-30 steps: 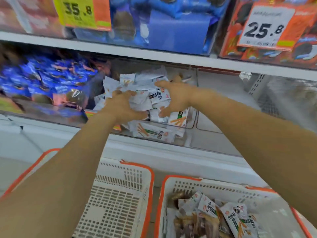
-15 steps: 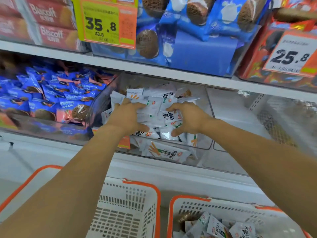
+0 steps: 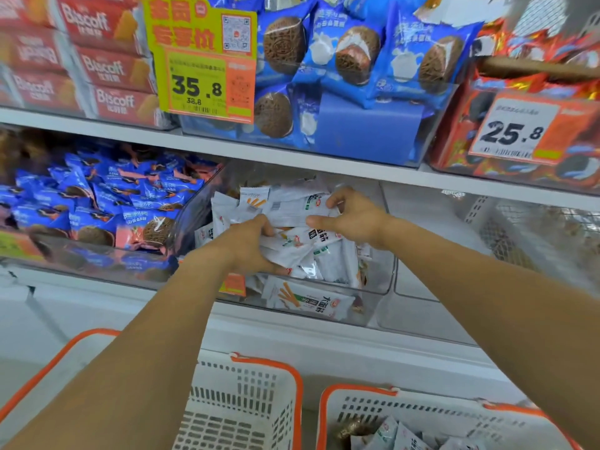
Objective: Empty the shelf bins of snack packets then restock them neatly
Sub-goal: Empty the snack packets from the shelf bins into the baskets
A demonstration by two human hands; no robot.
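Now both hands are in the clear shelf bin [image 3: 373, 306]: the left hand [image 3: 246, 245] grips a bunch of white snack packets [image 3: 292, 248], and the right hand [image 3: 354, 219] pinches the top of the same heap; below stand two white baskets [image 3: 246, 401]

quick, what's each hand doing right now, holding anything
Left hand: gripping a bunch of white snack packets in the clear bin.
Right hand: fingers curled round the same pile of packets from the other side.
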